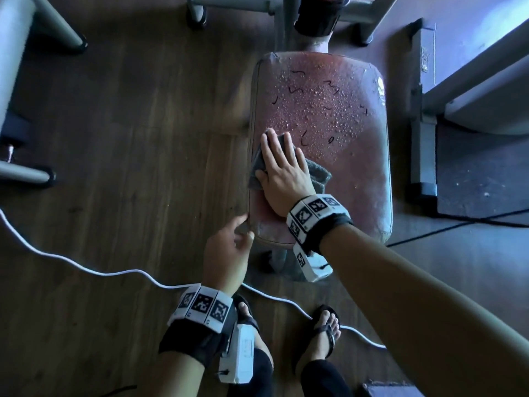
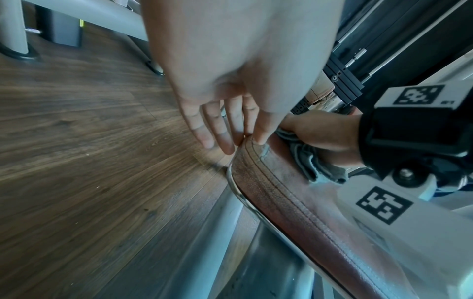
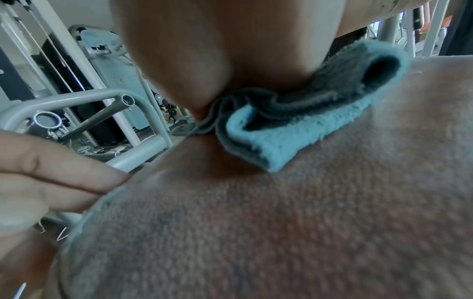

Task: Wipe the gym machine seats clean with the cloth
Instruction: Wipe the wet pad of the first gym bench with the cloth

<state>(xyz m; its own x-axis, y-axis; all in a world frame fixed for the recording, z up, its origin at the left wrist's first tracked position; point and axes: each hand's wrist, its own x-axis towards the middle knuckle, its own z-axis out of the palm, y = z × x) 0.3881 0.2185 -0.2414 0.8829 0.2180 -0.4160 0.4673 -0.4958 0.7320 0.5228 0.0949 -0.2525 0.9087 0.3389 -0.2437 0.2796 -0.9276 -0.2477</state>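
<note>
A worn red padded seat (image 1: 343,118) fills the middle of the head view, its far half beaded with water drops and dark squiggly marks. My right hand (image 1: 282,170) lies flat on a folded grey-blue cloth (image 1: 320,174) and presses it onto the seat's left side. The cloth (image 3: 302,129) bunches under the palm in the right wrist view, and the cloth (image 2: 314,161) shows again beside the right hand in the left wrist view. My left hand (image 1: 229,250) rests with straight fingers on the seat's near left corner (image 2: 256,153), the thumb on top and the fingers (image 2: 220,129) off the edge.
Grey machine frame legs (image 1: 43,21) stand at the left and top, and another frame (image 1: 423,133) stands to the right. A white cable (image 1: 86,267) runs over the wood floor past my sandalled feet (image 1: 326,330). A black cable (image 1: 458,224) lies at the right.
</note>
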